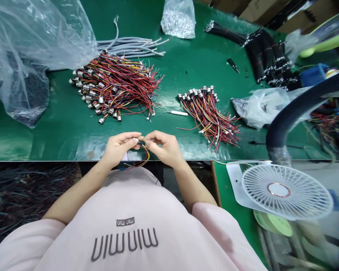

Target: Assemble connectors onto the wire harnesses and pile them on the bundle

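Observation:
My left hand [121, 148] is closed with thumb and fingers pinching the connector end of a short wire harness [147, 155]. Its black, red and yellow wires curve down and back over the table's front edge. Close beside it, my right hand [164, 146] is also in a pinch, fingertips right at the connector; what lies between them is hidden. Beyond my hands, a large pile of similar wire harnesses [121, 82] with round metal connectors lies to the left. A smaller pile of wire harnesses [209, 113] is to the right, with a white stick [179, 113] beside it.
Grey cables [130, 47] and a clear plastic bag [31, 67] lie at the left, a bag of metal parts [178, 20] at the back. Black cable bundles [262, 56] sit back right. A black flexible duct [282, 120] and a white fan [286, 192] stand at my right.

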`<state>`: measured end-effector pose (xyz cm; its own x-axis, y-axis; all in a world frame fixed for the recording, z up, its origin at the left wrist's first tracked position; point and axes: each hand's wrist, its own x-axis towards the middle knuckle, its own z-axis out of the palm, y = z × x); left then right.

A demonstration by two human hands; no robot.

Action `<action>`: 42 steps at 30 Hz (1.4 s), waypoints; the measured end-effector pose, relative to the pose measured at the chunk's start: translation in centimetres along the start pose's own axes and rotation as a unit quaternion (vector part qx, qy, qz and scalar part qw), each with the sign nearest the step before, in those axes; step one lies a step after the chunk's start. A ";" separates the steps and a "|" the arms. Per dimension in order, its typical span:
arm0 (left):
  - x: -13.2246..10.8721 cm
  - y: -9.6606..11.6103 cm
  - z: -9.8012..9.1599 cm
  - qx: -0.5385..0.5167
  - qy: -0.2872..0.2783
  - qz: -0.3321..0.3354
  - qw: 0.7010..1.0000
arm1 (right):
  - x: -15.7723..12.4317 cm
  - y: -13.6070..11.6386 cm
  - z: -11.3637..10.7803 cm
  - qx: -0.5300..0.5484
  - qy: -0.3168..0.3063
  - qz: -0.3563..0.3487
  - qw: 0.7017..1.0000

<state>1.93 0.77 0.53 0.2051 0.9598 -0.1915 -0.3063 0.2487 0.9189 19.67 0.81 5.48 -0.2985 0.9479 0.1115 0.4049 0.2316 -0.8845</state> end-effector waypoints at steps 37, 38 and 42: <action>0.0 0.2 0.0 -0.093 -0.013 -0.028 0.995 | -1.7 0.0 -0.4 -0.199 -0.019 -0.164 0.966; 0.0 0.3 0.1 -0.095 -0.011 -0.030 0.995 | -1.7 0.0 -0.3 -0.231 -0.013 -0.171 0.958; 0.0 0.2 0.1 -0.088 -0.005 -0.033 0.996 | -1.7 0.0 0.0 -0.279 0.041 -0.191 0.940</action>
<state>1.97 0.83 0.78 0.2398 0.9395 -0.2445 -0.4507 0.3308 0.8292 20.12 -0.82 5.30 -0.4563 0.7801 0.4281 0.6788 0.6162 -0.3993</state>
